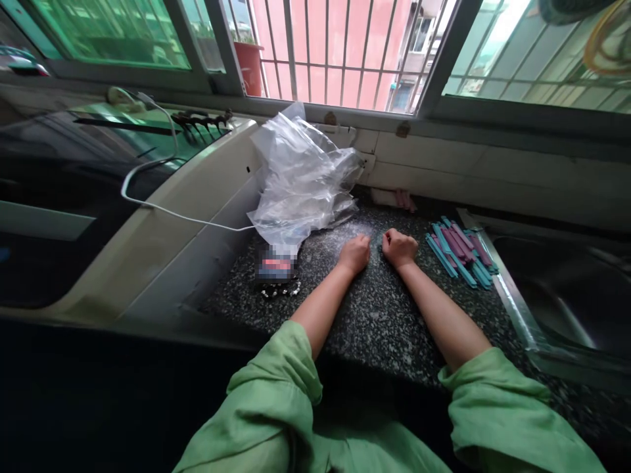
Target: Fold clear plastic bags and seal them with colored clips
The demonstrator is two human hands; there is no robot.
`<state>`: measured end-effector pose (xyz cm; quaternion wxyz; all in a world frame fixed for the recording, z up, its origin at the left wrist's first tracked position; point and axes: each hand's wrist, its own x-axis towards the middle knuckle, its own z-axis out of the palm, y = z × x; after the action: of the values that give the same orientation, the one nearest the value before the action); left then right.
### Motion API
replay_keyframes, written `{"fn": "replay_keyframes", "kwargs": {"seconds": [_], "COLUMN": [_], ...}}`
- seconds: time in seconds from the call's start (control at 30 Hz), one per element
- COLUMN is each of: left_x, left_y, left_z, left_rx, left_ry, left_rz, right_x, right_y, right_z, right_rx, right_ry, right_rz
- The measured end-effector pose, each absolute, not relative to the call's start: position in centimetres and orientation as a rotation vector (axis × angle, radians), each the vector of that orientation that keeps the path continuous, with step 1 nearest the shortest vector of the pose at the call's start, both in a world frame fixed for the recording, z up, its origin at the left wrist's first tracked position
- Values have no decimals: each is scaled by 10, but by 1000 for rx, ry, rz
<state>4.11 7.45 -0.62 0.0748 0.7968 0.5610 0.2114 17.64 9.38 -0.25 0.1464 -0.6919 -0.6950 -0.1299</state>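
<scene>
My left hand (pixel 355 254) is closed in a fist on the speckled dark stone counter (pixel 379 328). A short gap to its right, my right hand (pixel 399 248) is closed too, with its fingers curled under. Whether either fist holds anything is hidden. Pale powder (pixel 345 235) is scattered on the stone by the left hand. A crumpled clear plastic bag (pixel 308 177) stands behind and left of that hand. To the right of my right hand lies a loose pile of teal and purple flat strips (pixel 459 249).
A metal sink (pixel 552 289) borders the pile on the right. In front of the bag are a blurred-out item (pixel 276 264) and a shiny beaded string (pixel 280 289). A white cable (pixel 197 221) runs left over a glass-topped appliance (pixel 197 190). Purple pieces (pixel 404 200) lie by the wall.
</scene>
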Motion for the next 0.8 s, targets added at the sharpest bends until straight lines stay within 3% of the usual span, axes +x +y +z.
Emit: {"fn": "replay_keyframes", "kwargs": {"seconds": [0.3,0.47,0.63,0.73,0.8], "left_x": [23,6,-56,-97,-113], "left_y": [50,11,-14,-5,4], "left_z": [-7,-4,36,66,77], "left_rx": [2232,2077,2212,2288,2490], "left_ry": [1673,1561,1468,1774,1923], "left_rz": [845,1461,1916,1777,1417], "right_x": [158,127,88,64,46], "right_y": [85,90,106,124,137], "right_z": [-1,9,39,67,84], "right_rx": [-1952,-1891,-1743,-1622,-1615], "right_ry": [-1930,-1800,-1819,-1841,-1889], "right_rz": [-213,90,145,100,107]}}
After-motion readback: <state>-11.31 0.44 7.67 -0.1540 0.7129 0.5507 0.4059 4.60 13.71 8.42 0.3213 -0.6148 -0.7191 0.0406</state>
